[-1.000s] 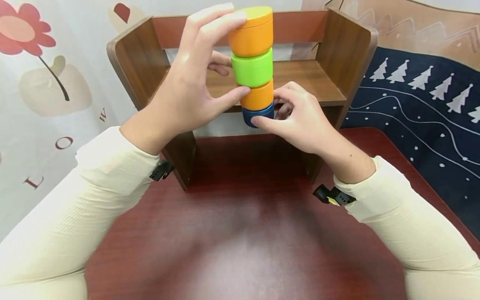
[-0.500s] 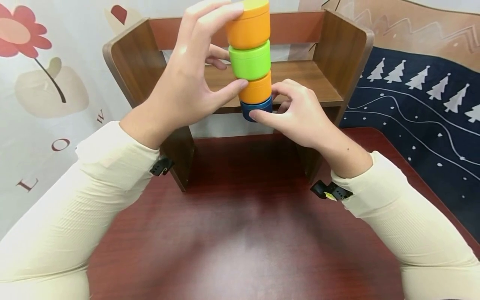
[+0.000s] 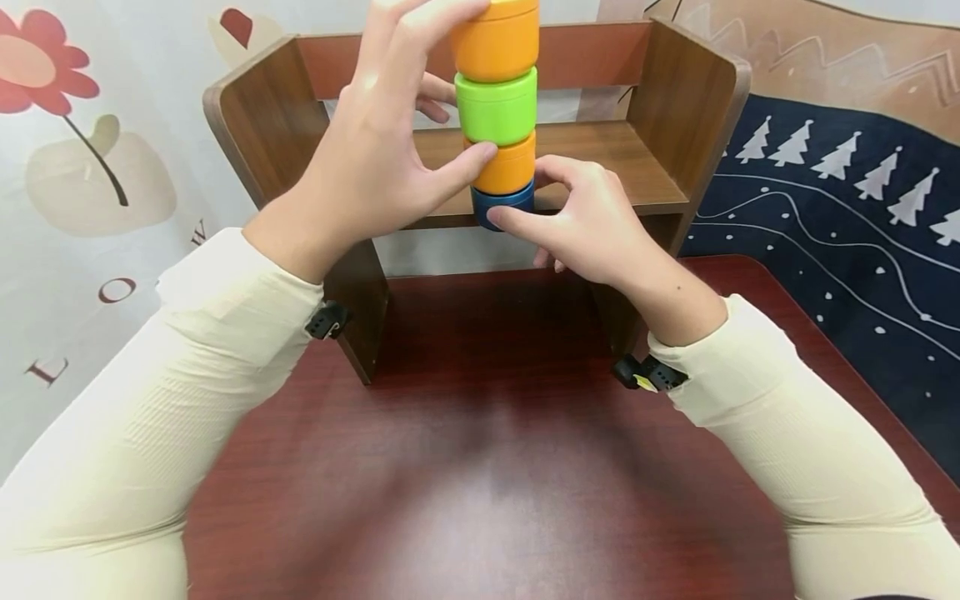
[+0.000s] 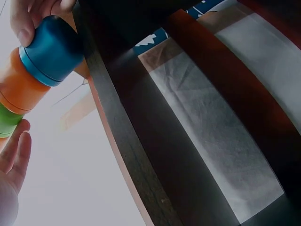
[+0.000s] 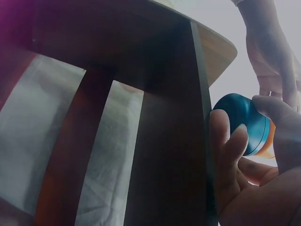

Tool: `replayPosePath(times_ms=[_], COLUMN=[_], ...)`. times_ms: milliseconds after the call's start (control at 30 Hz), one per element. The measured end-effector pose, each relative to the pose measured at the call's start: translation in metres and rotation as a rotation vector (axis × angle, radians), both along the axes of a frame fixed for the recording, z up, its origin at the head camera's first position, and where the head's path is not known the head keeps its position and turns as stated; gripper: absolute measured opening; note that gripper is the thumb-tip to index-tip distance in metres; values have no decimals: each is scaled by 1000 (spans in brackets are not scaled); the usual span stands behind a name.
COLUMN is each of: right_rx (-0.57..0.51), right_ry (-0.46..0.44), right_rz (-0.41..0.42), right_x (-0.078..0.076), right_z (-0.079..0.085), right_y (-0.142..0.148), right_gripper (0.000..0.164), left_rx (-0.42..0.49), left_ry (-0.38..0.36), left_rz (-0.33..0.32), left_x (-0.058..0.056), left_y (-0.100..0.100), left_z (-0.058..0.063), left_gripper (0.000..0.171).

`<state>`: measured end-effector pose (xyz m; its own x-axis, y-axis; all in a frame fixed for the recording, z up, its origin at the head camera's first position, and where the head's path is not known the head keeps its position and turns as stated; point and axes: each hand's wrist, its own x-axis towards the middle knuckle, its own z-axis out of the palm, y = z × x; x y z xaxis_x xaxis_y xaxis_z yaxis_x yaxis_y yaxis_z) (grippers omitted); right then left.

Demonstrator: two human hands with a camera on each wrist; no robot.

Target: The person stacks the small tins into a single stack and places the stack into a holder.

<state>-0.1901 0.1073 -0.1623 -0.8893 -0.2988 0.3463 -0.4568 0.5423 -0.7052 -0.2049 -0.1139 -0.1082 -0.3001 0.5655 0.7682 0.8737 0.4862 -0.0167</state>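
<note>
A tower of stacking cups is held upright in the air before the shelf in the head view. From the top it runs large orange cup [image 3: 497, 46], green cup [image 3: 497, 108], smaller orange cup [image 3: 510, 167] and dark blue cup [image 3: 504, 207]. My left hand [image 3: 382, 142] grips the tower from the left, its fingers at the large orange cup and its thumb on the smaller one. My right hand [image 3: 592, 217] pinches the blue cup at the bottom, the thumb in front. The right wrist view shows the blue cup's rounded underside [image 5: 240, 122] between the right fingers and thumb.
Behind the cups stands a brown wooden shelf unit [image 3: 678, 117] with a middle board [image 3: 600, 154]. It rests on a dark red tabletop [image 3: 487, 467]. Patterned cloth [image 3: 832, 217] hangs behind and at the right. In the left wrist view the shelf's edge [image 4: 127, 127] lies close beside the cups.
The tower and both hands have risen and shifted slightly left in the head view, the top cup now cut by the frame edge. Some right fingers now show below the thumb.
</note>
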Motion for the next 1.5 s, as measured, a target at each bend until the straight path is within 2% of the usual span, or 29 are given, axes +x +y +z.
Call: replayPosePath(times_ms=[167,467,867,1133,1300,1400,1500], right_rx=[-17,24,77,68,35,-8,-99], right_ry=[-44,-119,-219,-193,-160,-117,-42], right_rz=[21,37,32,50,8,-24,-35], right_x=[-5,-8,-9,-7,2,10,19], right_z=[3,9,12,9,5,2,-3], right_y=[-2,-6,-9,-11,-7,-2,2], right_gripper=[51,55,58,60,69,70,63], left_rx=[9,-38,-22,-28,-48,-45,-32], left_ry=[-52,-11,-66,-90,-85,-63,-42], left_rz=[36,56,88,145,155,143,142], left_x=[-4,-13,-18,-15,-15,-16,-15], left_y=[4,3,3,1,2,2,1], left_z=[1,3,1,3,5,4,2], left_gripper=[72,72,73,74,77,79,80])
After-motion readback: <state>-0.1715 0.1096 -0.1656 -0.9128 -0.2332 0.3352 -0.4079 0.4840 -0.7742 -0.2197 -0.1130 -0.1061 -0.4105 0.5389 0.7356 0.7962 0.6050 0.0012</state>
